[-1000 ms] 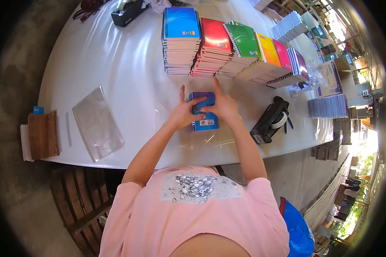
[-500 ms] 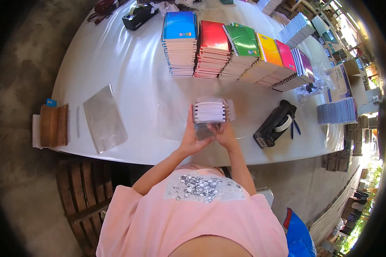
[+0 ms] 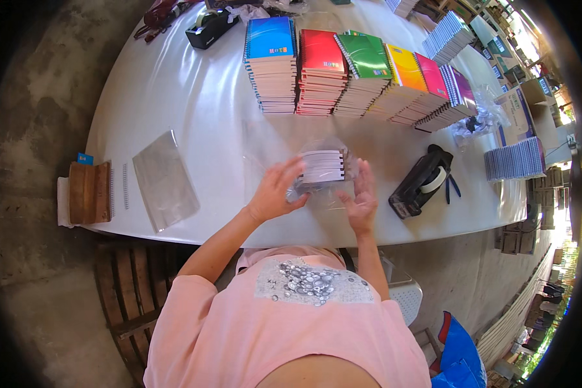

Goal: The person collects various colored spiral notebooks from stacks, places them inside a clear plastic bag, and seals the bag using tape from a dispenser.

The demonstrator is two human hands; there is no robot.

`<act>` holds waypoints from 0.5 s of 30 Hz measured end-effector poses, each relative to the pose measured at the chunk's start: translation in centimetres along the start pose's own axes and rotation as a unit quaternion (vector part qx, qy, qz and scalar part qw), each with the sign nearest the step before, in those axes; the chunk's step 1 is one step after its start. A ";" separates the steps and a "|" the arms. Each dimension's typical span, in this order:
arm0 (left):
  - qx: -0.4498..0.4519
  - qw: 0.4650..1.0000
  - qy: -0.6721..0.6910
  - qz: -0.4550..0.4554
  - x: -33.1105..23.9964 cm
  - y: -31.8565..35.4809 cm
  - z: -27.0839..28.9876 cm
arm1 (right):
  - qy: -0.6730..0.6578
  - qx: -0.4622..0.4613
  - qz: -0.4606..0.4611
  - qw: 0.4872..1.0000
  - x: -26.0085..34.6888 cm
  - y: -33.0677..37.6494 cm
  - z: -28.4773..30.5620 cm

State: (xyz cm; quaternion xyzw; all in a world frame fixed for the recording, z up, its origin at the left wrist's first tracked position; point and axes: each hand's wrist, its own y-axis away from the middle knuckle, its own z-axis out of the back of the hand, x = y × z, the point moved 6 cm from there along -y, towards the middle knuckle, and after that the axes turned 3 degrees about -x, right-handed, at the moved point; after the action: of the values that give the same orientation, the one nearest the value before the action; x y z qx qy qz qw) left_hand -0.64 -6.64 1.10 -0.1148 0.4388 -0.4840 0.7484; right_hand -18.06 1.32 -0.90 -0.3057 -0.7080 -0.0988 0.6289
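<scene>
A small stack of spiral notebooks (image 3: 322, 167) stands in front of me, its white page edges and dark binding marks facing up. Loose clear plastic film (image 3: 330, 196) surrounds it. My left hand (image 3: 275, 191), slightly blurred, is on the stack's left side with fingers apart. On the other side, my right hand (image 3: 361, 204) has its thumb and fingers spread beside the film. Neither hand grips the stack; whether fingertips touch the film I cannot tell.
Taller notebook piles stand behind, including blue (image 3: 270, 64) and red (image 3: 322, 71). A black tape dispenser (image 3: 420, 184) and dark-handled pliers (image 3: 452, 187) lie right. Left are clear plastic sleeves (image 3: 167, 181), wire spirals (image 3: 125, 186) and a brown wooden block (image 3: 89, 193). Another tape dispenser (image 3: 212, 29) stands far left.
Both hands have let go of the notebook stack and opened, moving apart to either side. The stack now rests between them with the plastic film around it.
</scene>
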 end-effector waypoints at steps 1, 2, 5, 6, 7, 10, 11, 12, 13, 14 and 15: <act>-0.136 0.990 0.026 0.022 0.1 -0.1 1.3 | -0.001 -0.002 0.000 1.000 0.1 -0.1 0.3; -0.269 0.961 0.051 0.043 0.4 0.4 2.6 | 0.018 0.021 -0.006 1.000 0.0 -0.3 0.8; -0.085 0.995 -0.050 0.017 1.2 0.8 1.0 | 0.035 0.054 -0.022 0.998 -0.6 -0.1 0.8; -0.084 0.995 -0.052 0.017 1.1 0.7 1.0 | 0.033 0.072 -0.029 0.996 -0.8 -0.1 0.5; -0.041 0.995 -0.091 -0.011 0.6 0.6 0.3 | 0.031 0.073 -0.029 0.996 -0.8 -0.2 0.4; 0.029 0.987 -0.154 -0.044 -0.3 -0.3 -0.2 | 0.162 0.112 0.013 0.980 0.5 -0.2 -0.4; 0.055 0.981 -0.179 -0.048 -0.5 -0.7 -0.2 | 0.222 0.127 0.056 0.965 1.1 -0.4 -1.0; 0.054 0.982 -0.177 -0.047 -0.5 -1.0 -0.1 | 0.283 0.141 0.098 0.944 1.8 -0.4 -1.5; 0.079 0.980 -0.178 -0.043 -0.3 -1.2 -0.2 | 0.285 0.142 0.096 0.943 2.1 -0.7 -1.6; 0.105 0.978 -0.178 -0.040 -0.3 -1.3 -0.3 | 0.298 0.167 0.099 0.935 2.3 -0.9 -2.0; 0.105 0.978 -0.177 -0.040 -0.5 -1.5 -0.1 | 0.310 0.190 0.101 0.926 2.4 -1.2 -2.4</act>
State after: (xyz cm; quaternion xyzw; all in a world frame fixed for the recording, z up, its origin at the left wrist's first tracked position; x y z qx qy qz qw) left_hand -1.72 -6.94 2.21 -0.1369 0.2412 -0.5288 0.8021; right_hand -16.79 -0.12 2.08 -0.2044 -0.4485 0.0124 0.8700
